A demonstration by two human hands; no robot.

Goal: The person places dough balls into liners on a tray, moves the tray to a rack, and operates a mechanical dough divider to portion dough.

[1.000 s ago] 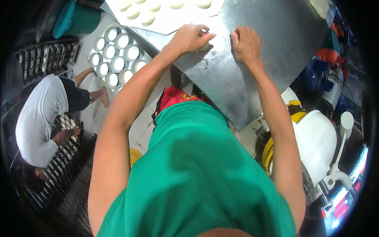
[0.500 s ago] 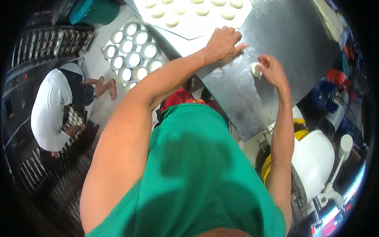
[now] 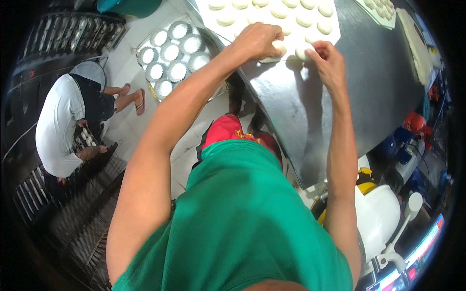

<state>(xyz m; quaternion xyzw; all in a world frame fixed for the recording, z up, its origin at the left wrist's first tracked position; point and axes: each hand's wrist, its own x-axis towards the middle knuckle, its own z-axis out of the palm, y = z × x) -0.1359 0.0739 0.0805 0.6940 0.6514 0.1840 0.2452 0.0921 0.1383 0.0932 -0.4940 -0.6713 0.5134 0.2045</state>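
Round white dough balls stand in rows on a pale board [image 3: 335, 36] at the far end of the metal table [image 3: 286, 106]. My left hand [image 3: 259, 41] is closed at the board's near edge, its fingertips on a dough ball [image 3: 279, 47]. Close beside it, my right hand [image 3: 329, 60] pinches another dough ball [image 3: 303, 51] between thumb and fingers, at the same edge. Part of the left-hand ball is hidden by my fingers.
Fluted tins [image 3: 176, 71] with white contents sit on a tray left of the table. Further left, a person in a white shirt [image 3: 60, 126] bends over dark racks. A long dough strip [image 3: 412, 48] lies along the table's far right. A white machine [image 3: 381, 218] stands at right.
Both hands have moved to the board's near edge, the right one carrying its dough ball forward from over the bare table. The left fingers, spread before, are now closed on a ball.
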